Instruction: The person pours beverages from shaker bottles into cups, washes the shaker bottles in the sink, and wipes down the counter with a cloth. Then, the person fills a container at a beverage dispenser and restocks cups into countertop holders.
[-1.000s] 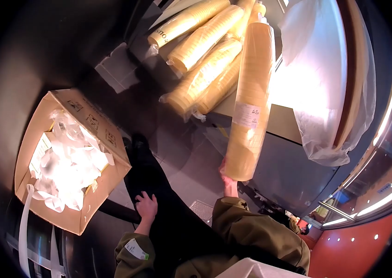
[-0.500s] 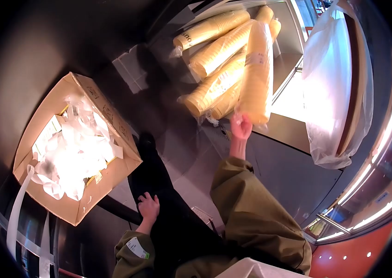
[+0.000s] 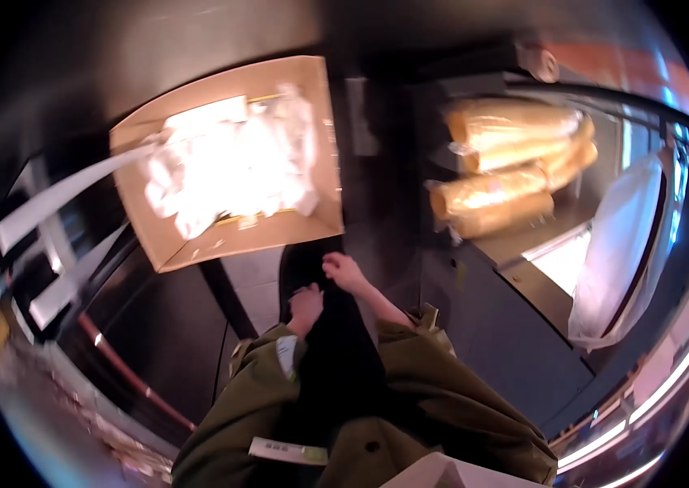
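Observation:
My right hand (image 3: pixel 344 272) is in front of my dark-clothed legs, with its fingers curled in and nothing visible in them. Just left of it and a little lower is my left hand (image 3: pixel 306 306), its fingers loosely bent and apart, holding nothing that I can see. The two hands are close together but do not clearly touch. Beyond them stands an open cardboard box (image 3: pixel 137 236) filled with white strips and packets, washed out by glare. Off to the right, several plastic-wrapped stacks of yellow cups (image 3: pixel 507 191) lie piled on a counter, blurred by motion.
A clear plastic bag around a flat brown-edged item (image 3: pixel 625 244) stands at the counter's right end. Long white strips (image 3: pixel 76 191) hang from the box's left side. Dark grey cabinet fronts (image 3: pixel 499 325) run below the counter. A reddish rail (image 3: pixel 129 362) is at lower left.
My right hand has let go of a wrapped cup stack and drawn back beside my left hand. My view has turned left, so the box appears nearer the middle and the cups farther right.

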`<state>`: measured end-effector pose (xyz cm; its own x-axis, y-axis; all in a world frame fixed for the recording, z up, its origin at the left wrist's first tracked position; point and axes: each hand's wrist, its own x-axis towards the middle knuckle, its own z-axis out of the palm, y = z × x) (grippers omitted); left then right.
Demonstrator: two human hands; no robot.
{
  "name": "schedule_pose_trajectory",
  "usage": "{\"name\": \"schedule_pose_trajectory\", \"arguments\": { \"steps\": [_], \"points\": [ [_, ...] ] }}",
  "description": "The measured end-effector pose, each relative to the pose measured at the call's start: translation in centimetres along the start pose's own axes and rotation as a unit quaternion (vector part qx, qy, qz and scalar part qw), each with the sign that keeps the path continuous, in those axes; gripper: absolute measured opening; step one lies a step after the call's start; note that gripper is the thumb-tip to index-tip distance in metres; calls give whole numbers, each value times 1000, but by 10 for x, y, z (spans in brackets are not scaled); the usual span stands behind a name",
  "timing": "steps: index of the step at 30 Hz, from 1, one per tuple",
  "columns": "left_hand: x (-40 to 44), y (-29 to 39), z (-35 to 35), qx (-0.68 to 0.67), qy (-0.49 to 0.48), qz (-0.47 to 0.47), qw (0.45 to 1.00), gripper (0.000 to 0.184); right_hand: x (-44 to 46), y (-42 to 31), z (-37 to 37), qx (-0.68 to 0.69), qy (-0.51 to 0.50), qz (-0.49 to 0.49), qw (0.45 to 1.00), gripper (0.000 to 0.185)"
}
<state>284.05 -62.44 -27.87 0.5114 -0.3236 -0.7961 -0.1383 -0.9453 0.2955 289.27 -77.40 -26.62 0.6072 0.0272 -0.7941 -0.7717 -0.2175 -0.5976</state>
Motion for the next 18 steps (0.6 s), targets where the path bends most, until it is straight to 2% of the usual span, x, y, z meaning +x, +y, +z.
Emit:
{"name": "schedule_pose_trajectory", "arguments": {
  "steps": [1, 3, 4, 5, 7, 8, 10, 11, 12, 13, 15, 17, 18],
  "points": [
    [-1, -4, -1, -56, -2, 21, 998, 25, -13, -19, 12, -125, -45, -66, 989, 26],
    [-10, -13, -7, -39, -40, 68, 996, 19, -29, -53, 23, -175, -122, -88, 973, 26],
    [-14, -14, -18, -32, -55, 92, 994, 17, -31, -59, 25, -174, -107, -122, 971, 26],
    [-21, -14, -27, -44, -47, 49, 997, 16, -30, -65, 25, -172, -93, -157, 968, 27],
    [-34, -19, -36, -74, -30, 19, 997, 19, -18, -66, 7, -117, -93, -156, 976, 23],
    [-46, -18, -62, -131, -95, -40, 986, 33, -9, -59, -5, -67, -88, -145, 983, 20],
    [-63, -23, -77, -221, -85, -79, 969, 49, -2, -49, -43, 67, -72, -84, 992, 17],
    [-70, -29, -89, -264, -72, -97, 957, 58, 43, 7, -77, 389, -246, 5, 888, 13],
    [-69, -40, -84, -303, -80, -109, 943, 74, 10, -45, -82, 130, 4, 79, 988, 11],
    [-74, -47, -85, -301, -18, -110, 947, 71, 7, -63, -92, 65, 61, 114, 989, 13],
    [-81, -63, -94, -324, 41, -124, 937, 67, 7, -94, -102, 12, 119, 96, 988, 15],
    [-102, -65, -140, -319, 57, -116, 939, 60, 8, -153, -87, 43, 121, -20, 991, 17],
    [-101, -68, -154, -343, 87, -104, 930, 56, 27, -178, -77, 40, 117, -167, 978, 18]
  ]
}}
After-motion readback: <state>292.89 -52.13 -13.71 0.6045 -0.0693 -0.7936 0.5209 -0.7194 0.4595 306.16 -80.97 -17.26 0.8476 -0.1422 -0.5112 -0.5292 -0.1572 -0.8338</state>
